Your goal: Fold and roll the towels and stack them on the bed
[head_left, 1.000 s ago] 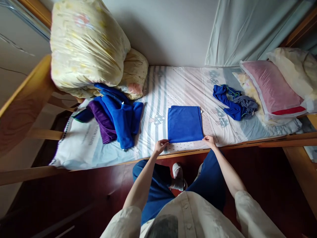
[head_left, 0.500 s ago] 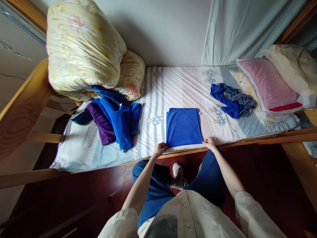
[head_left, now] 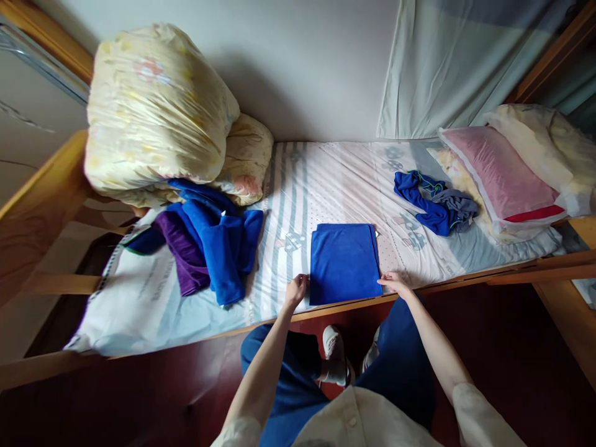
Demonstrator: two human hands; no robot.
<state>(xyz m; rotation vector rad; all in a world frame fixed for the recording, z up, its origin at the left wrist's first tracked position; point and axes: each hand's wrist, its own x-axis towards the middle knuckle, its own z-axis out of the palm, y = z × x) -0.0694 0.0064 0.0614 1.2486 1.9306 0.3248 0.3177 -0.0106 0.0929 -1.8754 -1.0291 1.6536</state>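
A blue towel (head_left: 345, 264), folded into a flat square, lies near the front edge of the bed with a small white tag at its right side. My left hand (head_left: 297, 290) is at its left edge, fingers closed and pinched there. On the opposite side my right hand (head_left: 393, 282) pinches the right edge between thumb and fingers. To the left is a loose heap with blue towels (head_left: 218, 248) and a purple towel (head_left: 186, 261). Farther right lies a crumpled blue and grey garment (head_left: 431, 202) with green trim.
The bed sheet (head_left: 335, 180) is striped and printed. A big yellow quilt bundle (head_left: 158, 118) sits at the back left, and pink and pale pillows (head_left: 498, 174) are stacked on the right. Wooden rails (head_left: 60, 171) border the left end; a curtain (head_left: 428, 74) hangs behind.
Both hands have moved from the towel's near corners a little way up along its sides. The towel's near edge now sits closer to the bed's edge. The camera view has tilted slightly upward.
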